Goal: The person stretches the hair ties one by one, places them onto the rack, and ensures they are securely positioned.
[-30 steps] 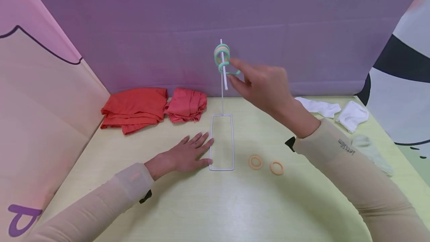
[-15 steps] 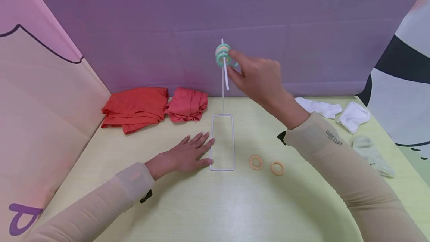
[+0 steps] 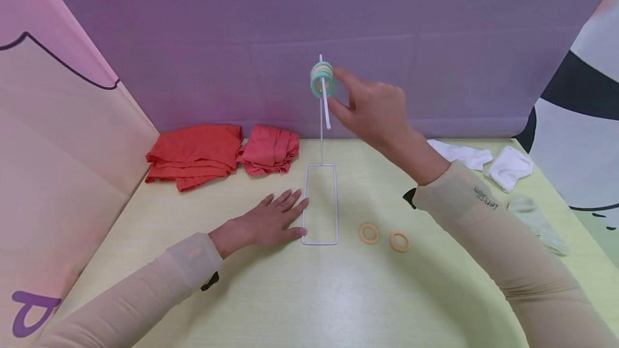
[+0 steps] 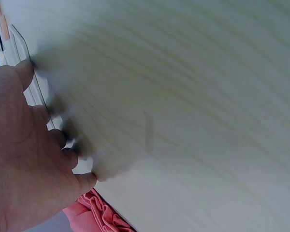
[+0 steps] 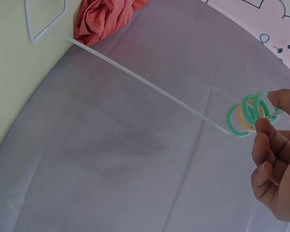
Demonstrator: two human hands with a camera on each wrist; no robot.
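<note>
A white wire stand (image 3: pixel 321 243) has a rectangular base on the table and a tall upright with an arm pointing toward me. Several green and peach rings (image 3: pixel 316 86) hang together on that arm. My right hand (image 3: pixel 379 114) is raised beside them, thumb and index finger spread apart, fingertips right at the front green ring's edge. The right wrist view shows the rings (image 5: pixel 232 118) near the fingertips of this hand (image 5: pixel 282 159). My left hand (image 3: pixel 271 224) lies flat, fingers spread, its fingertips on the left side of the base.
Two peach rings (image 3: pixel 369 233) lie on the table right of the base. Folded red cloths (image 3: pixel 195 154) sit at the back left. White socks (image 3: pixel 509 168) and a pale green sock (image 3: pixel 537 224) lie at the right. A purple curtain (image 3: pixel 242 31) hangs behind.
The green ring my right hand was holding has slid back along the arm against the other rings and straightened. My thumb and index finger have parted from it. The left hand stays put.
</note>
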